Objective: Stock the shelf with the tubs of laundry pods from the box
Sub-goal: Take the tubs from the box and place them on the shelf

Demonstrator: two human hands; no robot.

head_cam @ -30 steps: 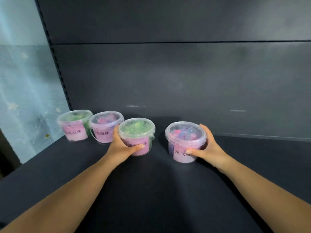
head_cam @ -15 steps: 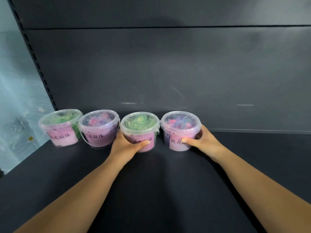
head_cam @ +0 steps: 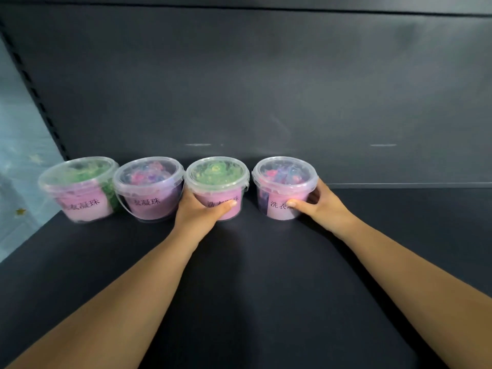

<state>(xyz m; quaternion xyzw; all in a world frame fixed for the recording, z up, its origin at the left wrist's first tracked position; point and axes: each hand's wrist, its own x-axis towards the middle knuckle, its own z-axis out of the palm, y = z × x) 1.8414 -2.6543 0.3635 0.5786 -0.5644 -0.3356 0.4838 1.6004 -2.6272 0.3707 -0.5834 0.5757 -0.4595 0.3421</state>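
Dark grey shelf (head_cam: 253, 262) underneath, closed at the back by a panel of the same grey (head_cam: 266, 89) and at the left by a slotted upright (head_cam: 34, 97), with a pale blue star-printed sheet (head_cam: 18, 161) beyond that edge. Found four clear lidded tubs upright in a row just in front of the panel. Took them from the left: first tub (head_cam: 80, 190), green pods, pink label ending 凝珠; second tub (head_cam: 149, 190), pink and purple pods, label again ending 凝珠, thin handle hanging down its left front, rim meeting the first's. Found third tub (head_cam: 217, 179), green pods, rim close against the second's, touching or not impossible to say, wrapped by left grip (head_cam: 198, 211) with the thumb laid across the pink label, so that only 洗 and a final 珠 could be read. Saw a narrow gap of shelf, then fourth tub (head_cam: 285, 179), pink and blue pods, held by right grip (head_cam: 324, 206) from its right side, fingers round the back, thumb pressed on the label just after 洗衣. Noted dark shelf board running on to the right of the fourth tub and forward under both forearms.
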